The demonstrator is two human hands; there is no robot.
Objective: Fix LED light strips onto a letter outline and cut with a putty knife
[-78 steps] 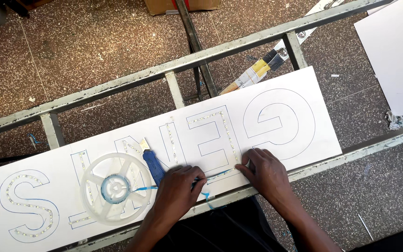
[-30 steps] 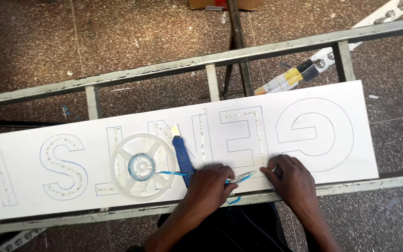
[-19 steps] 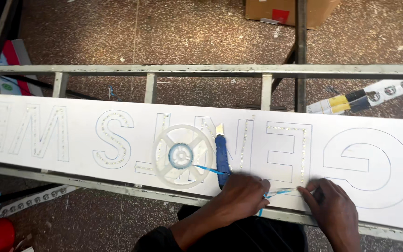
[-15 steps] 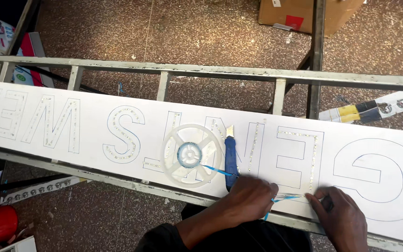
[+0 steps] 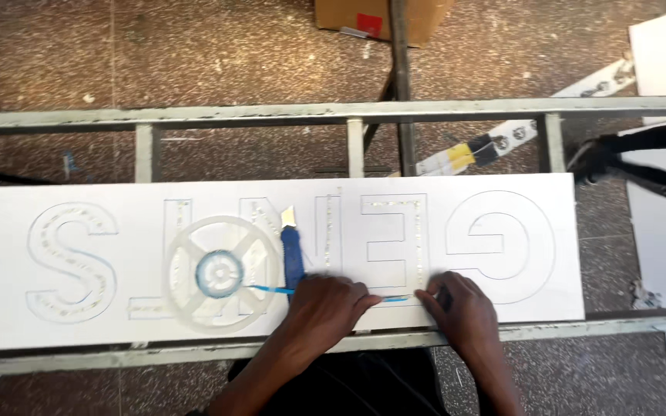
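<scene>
Blue tape [image 5: 333,293] runs from a clear plastic reel [image 5: 220,273] rightward along the near edge of the long white lettered panel [image 5: 117,331], which lies across a grey metal frame [image 5: 271,114]. The left hand [image 5: 325,308] lies knuckles-up over the strip with fingers curled down on it (whether it pinches is hidden), just near of a blue utility knife [image 5: 293,250]. The right hand [image 5: 464,312] presses bunched fingertips onto the strip's right end, below the outlined letter shapes.
</scene>
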